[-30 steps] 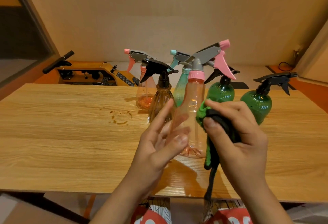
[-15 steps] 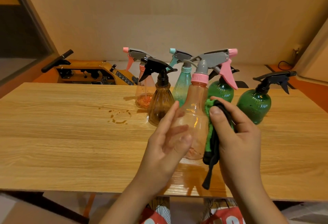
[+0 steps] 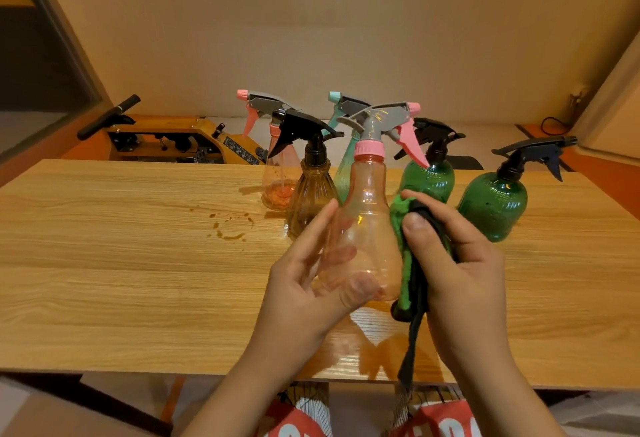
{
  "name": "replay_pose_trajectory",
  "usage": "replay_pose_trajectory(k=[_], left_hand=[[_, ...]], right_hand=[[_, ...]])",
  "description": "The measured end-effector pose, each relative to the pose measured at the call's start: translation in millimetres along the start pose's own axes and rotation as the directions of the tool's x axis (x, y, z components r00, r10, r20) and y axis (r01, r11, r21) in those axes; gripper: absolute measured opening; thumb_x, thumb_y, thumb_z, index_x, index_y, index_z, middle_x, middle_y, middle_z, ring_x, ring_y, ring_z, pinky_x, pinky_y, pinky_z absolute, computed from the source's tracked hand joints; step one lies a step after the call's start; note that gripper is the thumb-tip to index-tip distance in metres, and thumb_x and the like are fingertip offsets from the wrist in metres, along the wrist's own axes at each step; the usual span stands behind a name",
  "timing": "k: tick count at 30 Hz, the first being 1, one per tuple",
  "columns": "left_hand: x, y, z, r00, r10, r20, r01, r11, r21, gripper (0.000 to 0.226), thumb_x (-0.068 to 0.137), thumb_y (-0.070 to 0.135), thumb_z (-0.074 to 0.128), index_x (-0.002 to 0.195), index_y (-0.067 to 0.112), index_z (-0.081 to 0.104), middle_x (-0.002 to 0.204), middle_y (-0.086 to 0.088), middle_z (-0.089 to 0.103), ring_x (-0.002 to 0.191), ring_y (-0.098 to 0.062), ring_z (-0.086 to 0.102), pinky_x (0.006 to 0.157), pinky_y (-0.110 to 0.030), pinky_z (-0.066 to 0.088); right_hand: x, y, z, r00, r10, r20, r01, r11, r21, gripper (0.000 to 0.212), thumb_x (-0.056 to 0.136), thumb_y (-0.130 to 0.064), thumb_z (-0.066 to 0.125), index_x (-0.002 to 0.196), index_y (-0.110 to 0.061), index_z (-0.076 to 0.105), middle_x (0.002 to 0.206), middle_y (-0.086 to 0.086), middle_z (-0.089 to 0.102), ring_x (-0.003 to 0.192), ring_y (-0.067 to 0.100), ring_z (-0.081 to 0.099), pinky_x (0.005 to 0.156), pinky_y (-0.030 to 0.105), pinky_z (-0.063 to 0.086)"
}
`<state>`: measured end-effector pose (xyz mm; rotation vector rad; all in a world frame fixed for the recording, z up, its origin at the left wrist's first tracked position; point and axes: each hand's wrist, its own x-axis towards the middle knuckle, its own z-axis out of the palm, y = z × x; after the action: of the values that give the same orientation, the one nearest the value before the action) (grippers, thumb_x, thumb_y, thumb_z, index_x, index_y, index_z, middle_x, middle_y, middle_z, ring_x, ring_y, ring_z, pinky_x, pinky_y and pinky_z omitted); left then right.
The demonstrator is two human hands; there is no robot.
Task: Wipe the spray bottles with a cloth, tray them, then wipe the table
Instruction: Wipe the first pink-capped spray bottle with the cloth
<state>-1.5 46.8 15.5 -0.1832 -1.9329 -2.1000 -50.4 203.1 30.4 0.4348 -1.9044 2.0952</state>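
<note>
bottle (image 3: 367, 228) clear peach, pink collar, cupped by left hand (image 3: 304, 292); right hand (image 3: 460, 263) presses green cloth (image 3: 403, 228).

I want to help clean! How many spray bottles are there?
6. The left hand holds the peach bottle. On the table behind it stand a clear pink bottle, an amber bottle, a teal bottle, a middle green bottle and a right green bottle. Others may be hidden.
</note>
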Motion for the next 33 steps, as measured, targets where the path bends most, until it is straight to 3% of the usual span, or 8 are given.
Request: replay_pose_trajectory(k=[2, 4, 7, 12, 18, 23, 29, 33], left_hand=[[-3.3, 0.2, 6.4, 1.0, 0.005, 0.022, -0.005, 1.0, -0.01, 0.095, 0.072, 0.055, 0.083, 0.153, 0.036, 0.038, 0.144, 0.031, 0.054, 0.131, 0.001, 0.057, 0.094, -0.013, 0.051], [-6.0, -1.3, 9.7, 0.998, -0.001, 0.067, 0.002, 1.0, -0.012, 0.084, 0.084, 0.047, 0.076, 0.154, 0.039, 0.031, 0.148, 0.035, 0.047, 0.136, 0.001, 0.051, 0.101, -0.014, 0.047], [-5.9, -1.9, 5.3, 0.997, 0.019, 0.07, -0.018, 1.0, -0.016, 0.08, 0.084, 0.039, 0.067, 0.155, 0.037, 0.032, 0.149, 0.034, 0.048, 0.133, -0.001, 0.055, 0.103, -0.018, 0.047], [-2.5, -2.1, 3.2, 0.999, 0.043, 0.012, -0.043, 0.999, -0.02, 0.082, 0.08, 0.038, 0.073, 0.154, 0.034, 0.039, 0.149, 0.019, 0.055, 0.13, -0.01, 0.061, 0.095, -0.022, 0.053], [-4.3, -4.2, 4.6, 0.998, 0.064, -0.022, -0.064, 0.998, 0.006, 0.08, 0.077, 0.034, 0.08, 0.149, 0.041, 0.046, 0.152, 0.014, 0.052, 0.132, -0.015, 0.059, 0.093, -0.023, 0.055], [-2.8, -1.0, 4.2, 0.997, 0.068, -0.037, -0.069, 0.997, -0.023, 0.083, 0.072, 0.028, 0.084, 0.147, 0.034, 0.049, 0.145, 0.015, 0.059, 0.131, -0.011, 0.06, 0.093, -0.023, 0.056], [-4.7, 0.2, 11.0, 0.999, 0.045, -0.014, -0.046, 0.998, -0.051, 0.067, 0.081, 0.034, 0.073, 0.145, 0.039, 0.054, 0.147, 0.016, 0.058, 0.136, -0.008, 0.054, 0.1, -0.03, 0.054], [-0.8, 0.0, 3.3, 0.999, -0.042, 0.007, 0.043, 0.988, -0.146, 0.064, 0.08, 0.033, 0.072, 0.142, 0.043, 0.057, 0.144, 0.009, 0.062, 0.132, -0.021, 0.06, 0.101, -0.043, 0.055]], right_hand=[[1.8, 2.9, 0.5, 0.989, 0.132, -0.065, -0.128, 0.989, 0.072, 0.025, 0.086, -0.038, 0.076, 0.111, -0.031, 0.078, 0.11, 0.0, 0.077, 0.109, 0.021, 0.071, 0.098, 0.054, 0.054], [3.0, 2.8, 0.5, 0.979, 0.182, -0.093, -0.175, 0.982, 0.075, 0.029, 0.085, -0.039, 0.071, 0.11, -0.027, 0.078, 0.108, 0.001, 0.077, 0.107, 0.023, 0.071, 0.098, 0.059, 0.053], [3.7, 0.3, -1.1, 0.985, 0.165, -0.055, -0.16, 0.984, 0.081, 0.027, 0.086, -0.035, 0.073, 0.11, -0.026, 0.078, 0.108, 0.001, 0.077, 0.106, 0.021, 0.071, 0.096, 0.054, 0.056], [-2.7, -9.4, -0.5, 0.989, -0.125, 0.075, 0.132, 0.986, -0.099, 0.028, 0.087, -0.035, 0.068, 0.114, -0.031, 0.076, 0.107, -0.006, 0.069, 0.107, 0.016, 0.066, 0.089, 0.019, 0.05], [1.2, -0.1, 3.3, 0.999, 0.025, -0.038, -0.027, 0.999, -0.039, 0.023, 0.09, -0.033, 0.074, 0.113, -0.03, 0.075, 0.11, -0.007, 0.075, 0.109, 0.013, 0.069, 0.098, 0.048, 0.055], [-6.0, -8.4, 0.7, 0.966, -0.232, 0.116, 0.25, 0.952, -0.175, 0.028, 0.091, -0.031, 0.065, 0.118, -0.027, 0.072, 0.107, -0.004, 0.067, 0.106, 0.012, 0.064, 0.088, 0.017, 0.049], [-0.8, 0.4, -4.5, 0.994, -0.106, -0.034, 0.104, 0.993, -0.058, 0.028, 0.09, -0.039, 0.065, 0.116, -0.032, 0.074, 0.11, -0.003, 0.072, 0.107, 0.019, 0.067, 0.093, 0.039, 0.055], [-2.5, -7.4, -6.7, 0.955, -0.262, 0.143, 0.281, 0.95, -0.138, 0.027, 0.092, -0.025, 0.064, 0.119, -0.026, 0.07, 0.109, -0.008, 0.068, 0.107, 0.013, 0.064, 0.09, 0.018, 0.048]])
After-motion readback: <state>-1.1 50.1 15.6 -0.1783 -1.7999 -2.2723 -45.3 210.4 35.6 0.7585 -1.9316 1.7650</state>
